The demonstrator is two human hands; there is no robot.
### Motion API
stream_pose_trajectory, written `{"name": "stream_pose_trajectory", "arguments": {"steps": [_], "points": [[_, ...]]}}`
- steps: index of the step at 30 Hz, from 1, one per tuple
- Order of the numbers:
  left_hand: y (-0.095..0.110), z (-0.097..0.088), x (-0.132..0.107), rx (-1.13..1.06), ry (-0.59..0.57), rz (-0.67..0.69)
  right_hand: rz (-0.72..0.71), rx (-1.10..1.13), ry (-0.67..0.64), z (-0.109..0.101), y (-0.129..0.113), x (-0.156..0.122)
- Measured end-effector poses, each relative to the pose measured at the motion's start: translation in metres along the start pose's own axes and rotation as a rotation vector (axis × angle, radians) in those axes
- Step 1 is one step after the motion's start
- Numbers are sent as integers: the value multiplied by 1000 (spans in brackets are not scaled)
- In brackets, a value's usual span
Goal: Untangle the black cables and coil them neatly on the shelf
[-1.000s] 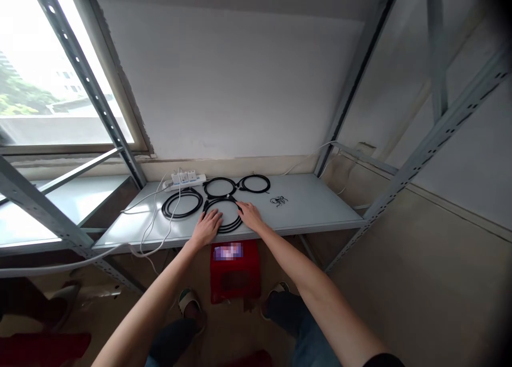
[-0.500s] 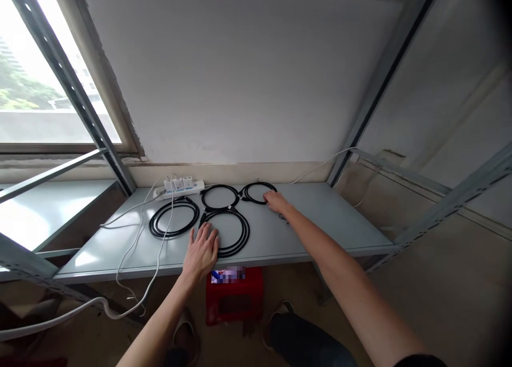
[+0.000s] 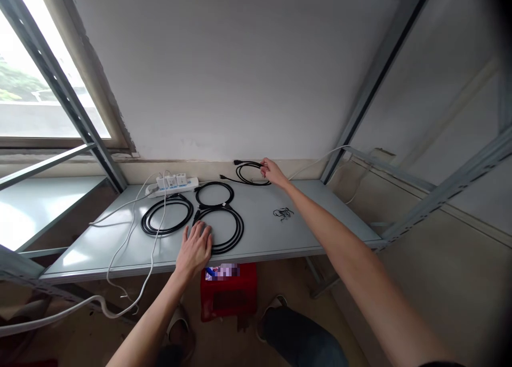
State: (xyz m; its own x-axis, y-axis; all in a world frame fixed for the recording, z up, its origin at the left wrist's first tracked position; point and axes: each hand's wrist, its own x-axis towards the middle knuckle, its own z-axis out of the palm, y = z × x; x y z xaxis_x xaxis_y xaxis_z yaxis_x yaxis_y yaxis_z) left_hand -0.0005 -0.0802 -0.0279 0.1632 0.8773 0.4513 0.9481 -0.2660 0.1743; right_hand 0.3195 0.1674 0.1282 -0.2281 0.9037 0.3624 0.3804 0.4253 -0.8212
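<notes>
My right hand is closed on the right side of a coiled black cable, lifted off the shelf near the wall, its plug ends sticking out to the left. My left hand lies with fingers apart at the shelf's front edge, over the left side of a larger black cable coil. Behind that coil is a smaller black cable coil, touching or nearly touching it. Another black coil lies to the left. A small tangle of thin black ties sits on the right.
A white power strip with chargers stands at the back left of the grey metal shelf. A white cord hangs over the front edge. Metal uprights flank the shelf. A red stool stands below.
My right hand has raised the back right cable coil off the shelf, and its ends now stick out. The tangle of ties has come into fuller view. My left hand stays in place.
</notes>
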Motion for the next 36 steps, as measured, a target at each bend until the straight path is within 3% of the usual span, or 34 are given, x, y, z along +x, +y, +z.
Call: {"name": "stream_pose_trajectory", "arguments": {"steps": [4, 8, 10, 13, 15, 17, 21, 28, 32, 34, 36], "points": [[0, 0, 1, -37, -4, -8, -32, 310, 97, 13, -40, -22], [-3, -2, 3, -226, -7, -26, 44, 701, 174, 48, -66, -67], [-2, -5, 6, -457, -6, -68, 133, 928, 180, 71, -70, -93], [5, -10, 13, -979, 25, -250, 261, 1207, 170, 108, -66, -127], [12, -12, 18, -1295, 83, -383, 349, 1318, 153, 130, -58, -143], [16, -12, 23, -1460, 148, -483, 429, 1350, 160, 148, -48, -154], [14, -10, 29, -1478, 139, -556, 502, 1178, 134, 163, -31, -161], [-11, -4, 49, -1241, 228, -601, 444, 480, -150, 158, -2, -155], [-14, 2, 47, -921, 340, -572, 398, 308, -55, 168, 8, -160], [-9, 5, 39, -668, 419, -510, 325, 219, 15, 174, 10, -165], [-2, 6, 28, -445, 410, -413, 236, 103, 65, 178, 10, -170]]}}
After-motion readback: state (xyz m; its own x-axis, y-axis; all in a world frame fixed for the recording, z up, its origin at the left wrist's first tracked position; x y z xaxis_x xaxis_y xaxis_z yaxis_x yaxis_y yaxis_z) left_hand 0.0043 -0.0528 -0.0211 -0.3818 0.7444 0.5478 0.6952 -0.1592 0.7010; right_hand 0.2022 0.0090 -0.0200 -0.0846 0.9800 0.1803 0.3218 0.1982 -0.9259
